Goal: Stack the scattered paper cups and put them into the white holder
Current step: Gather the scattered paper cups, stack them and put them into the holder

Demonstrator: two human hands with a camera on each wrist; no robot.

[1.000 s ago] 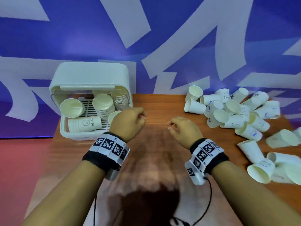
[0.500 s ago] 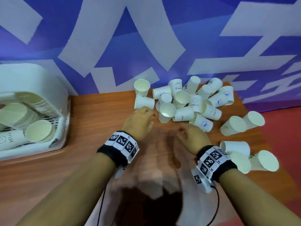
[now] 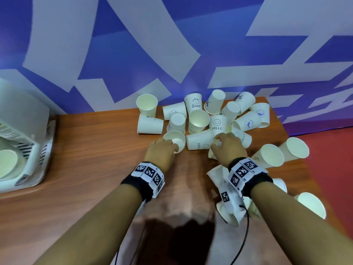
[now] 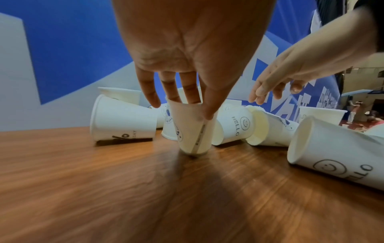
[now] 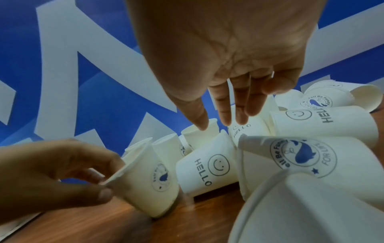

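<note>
White plastic holder (image 3: 23, 119) at table's left edge, stacked cups inside. Left hand (image 3: 160, 150) pinches rim of upright white paper cup (image 3: 174, 141) on brown wooden table (image 3: 95, 150). Right hand (image 3: 228, 148), fingers spread, hovers above scattered white paper cups (image 3: 217, 121), holding nothing.

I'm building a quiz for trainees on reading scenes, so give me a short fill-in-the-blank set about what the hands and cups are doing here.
1. The left hand pinches the rim of a white paper cup whose base rests on the brown ____ table.
2. The right hand hovers with straight fingers over a lying cup printed with a smiley and the word ____.
3. The white plastic holder stands at the table's ____ end.

Missing words: wooden; HELLO; left
</note>
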